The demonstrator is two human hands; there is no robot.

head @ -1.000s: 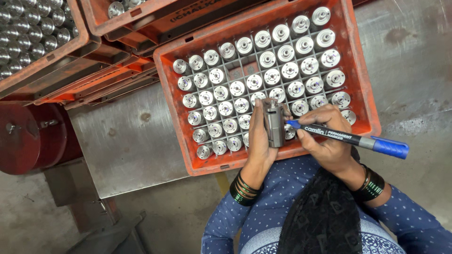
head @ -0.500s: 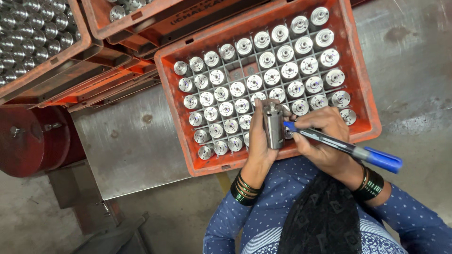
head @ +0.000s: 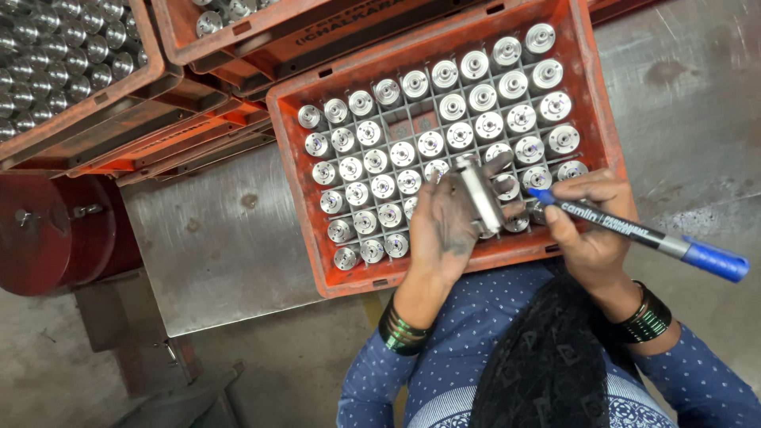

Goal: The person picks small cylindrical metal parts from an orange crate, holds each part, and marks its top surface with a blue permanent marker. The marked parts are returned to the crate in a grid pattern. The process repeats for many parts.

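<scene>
My left hand (head: 445, 230) grips a grey metal cylinder part (head: 480, 196), held upright over the near edge of an orange crate (head: 295, 170). My right hand (head: 590, 230) holds a blue marker (head: 642, 235), its tip pointing left toward the held part, just short of it. The crate's grid is filled with several round silver metal parts (head: 428, 143) standing on end, some with dark marks on top. My hands hide the parts in the crate's near right corner.
More orange crates (head: 119, 103) of similar silver parts are stacked at the upper left. The crate rests on a steel table (head: 214, 238). A red round drum (head: 47, 230) sits at the left, below the table's level. Grey floor shows at the right.
The marker tip has drawn slightly back to the right from the held part, and my left hand has tilted the part a little. The crate has not moved.
</scene>
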